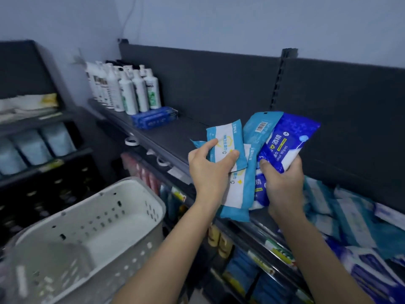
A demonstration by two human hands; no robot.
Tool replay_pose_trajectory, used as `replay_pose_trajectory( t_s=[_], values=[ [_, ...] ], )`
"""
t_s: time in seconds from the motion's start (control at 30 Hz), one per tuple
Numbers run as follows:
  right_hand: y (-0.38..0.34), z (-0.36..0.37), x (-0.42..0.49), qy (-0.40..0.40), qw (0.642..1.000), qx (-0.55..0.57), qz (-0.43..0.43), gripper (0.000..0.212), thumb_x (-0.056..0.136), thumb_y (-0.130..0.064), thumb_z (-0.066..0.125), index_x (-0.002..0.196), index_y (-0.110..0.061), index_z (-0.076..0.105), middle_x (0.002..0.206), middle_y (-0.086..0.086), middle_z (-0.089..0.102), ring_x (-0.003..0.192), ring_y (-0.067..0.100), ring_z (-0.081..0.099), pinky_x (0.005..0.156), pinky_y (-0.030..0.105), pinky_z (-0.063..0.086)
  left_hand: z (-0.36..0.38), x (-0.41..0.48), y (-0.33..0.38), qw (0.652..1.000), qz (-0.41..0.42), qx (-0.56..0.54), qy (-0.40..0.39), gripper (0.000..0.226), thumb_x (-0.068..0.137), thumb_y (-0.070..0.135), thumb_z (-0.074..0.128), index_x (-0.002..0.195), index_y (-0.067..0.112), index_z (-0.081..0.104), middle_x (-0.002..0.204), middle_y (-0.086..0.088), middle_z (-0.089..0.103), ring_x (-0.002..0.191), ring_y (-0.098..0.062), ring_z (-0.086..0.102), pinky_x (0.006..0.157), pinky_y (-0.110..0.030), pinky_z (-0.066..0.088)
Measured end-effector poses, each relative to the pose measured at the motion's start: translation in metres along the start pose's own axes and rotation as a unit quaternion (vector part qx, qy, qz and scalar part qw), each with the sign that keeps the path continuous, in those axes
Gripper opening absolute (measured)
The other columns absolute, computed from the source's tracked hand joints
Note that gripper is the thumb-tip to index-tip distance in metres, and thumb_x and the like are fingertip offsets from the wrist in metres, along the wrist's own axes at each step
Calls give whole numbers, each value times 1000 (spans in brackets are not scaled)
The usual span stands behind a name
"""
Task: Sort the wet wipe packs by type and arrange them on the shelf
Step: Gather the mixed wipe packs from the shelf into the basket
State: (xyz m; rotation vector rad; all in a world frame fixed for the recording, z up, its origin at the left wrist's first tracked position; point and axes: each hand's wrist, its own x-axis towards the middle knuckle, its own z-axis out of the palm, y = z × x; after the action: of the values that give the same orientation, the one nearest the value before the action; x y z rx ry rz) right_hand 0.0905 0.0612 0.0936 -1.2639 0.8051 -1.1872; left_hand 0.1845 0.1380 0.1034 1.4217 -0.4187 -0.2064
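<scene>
My left hand (209, 170) pinches a light blue and white wipe pack (228, 141), thumb on its front. Behind it lie more light blue packs (255, 137), one turned with its barcode showing. My right hand (283, 185) grips a dark blue alcohol wipes pack (289, 139), with a second dark blue pack (259, 189) under it. Both hands hold the bundle above the dark grey shelf (173, 137). A loose heap of light and dark blue wipe packs (350, 216) lies on the shelf to the right.
White bottles (127, 91) and a flat dark blue pack (153, 118) stand at the shelf's far left end. A white perforated basket (92, 233) sits low on the left. Lower shelves hold more goods, and a side rack (32, 139) carries pale pouches.
</scene>
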Motion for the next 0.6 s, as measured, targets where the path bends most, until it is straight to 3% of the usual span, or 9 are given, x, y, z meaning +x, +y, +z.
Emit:
replay_pose_trajectory(
  t_s=[0.13,0.33,0.4,0.6],
  values=[
    [21,72,-27,-64,996,39,40,38,85,-6,68,117,-19,52,107,2,68,93,20,69,77,43,59,-74,23,-5,997,7,44,65,50,71,32,82,116,32,62,117,12,44,100,4,51,95,-26,47],
    [59,161,-73,-172,980,38,96,34,86,-4,66,113,-21,53,104,-2,69,91,15,70,76,38,59,-170,46,-32,981,-26,64,179,49,69,32,83,114,32,63,108,19,41,103,-2,54,98,-33,49],
    [77,185,-86,-211,970,23,115,39,85,-4,66,117,-21,52,107,-2,68,93,15,69,77,37,58,-199,49,-47,971,-43,78,220,49,67,35,83,112,34,63,108,21,42,104,-6,56,95,-36,50],
    [139,238,-117,-297,937,-87,162,46,84,-16,68,125,-27,49,111,-5,66,95,13,66,78,35,57,-266,55,-100,934,-138,96,314,53,56,50,81,105,43,61,115,5,56,97,-18,65,84,-42,57]
  ],
)
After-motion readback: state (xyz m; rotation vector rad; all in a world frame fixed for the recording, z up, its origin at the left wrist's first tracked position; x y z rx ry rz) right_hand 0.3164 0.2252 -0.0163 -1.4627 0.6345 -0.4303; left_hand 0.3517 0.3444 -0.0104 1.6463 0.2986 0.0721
